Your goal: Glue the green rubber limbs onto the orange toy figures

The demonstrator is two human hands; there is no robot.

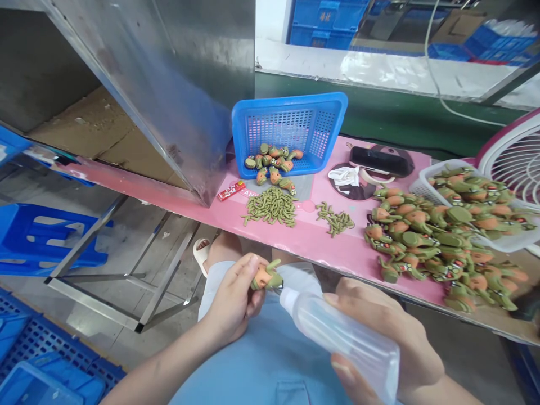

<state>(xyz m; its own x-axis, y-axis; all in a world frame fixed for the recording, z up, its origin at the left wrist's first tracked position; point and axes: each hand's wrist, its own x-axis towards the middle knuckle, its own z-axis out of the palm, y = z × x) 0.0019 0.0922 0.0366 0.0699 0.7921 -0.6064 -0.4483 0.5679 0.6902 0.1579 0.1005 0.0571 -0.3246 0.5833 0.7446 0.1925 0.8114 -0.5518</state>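
Between the thumb and fingers of my left hand is a small green and orange figurine, with a thin green piece sticking up from it. My right hand is wrapped round a translucent squeeze bottle. The bottle's white nozzle points at the figurine, its thin tip close to the green end; whether it touches I cannot tell. Both hands are over my lap, in front of the table edge. On the pink tabletop beyond lie a larger pile of small green curved pieces and a smaller pile.
A tilted blue basket holds several figurines. On the right, many figurines lie heaped beside a white basket and a fan. A dark case, white cloth and red packet lie behind. A metal cabinet stands left.
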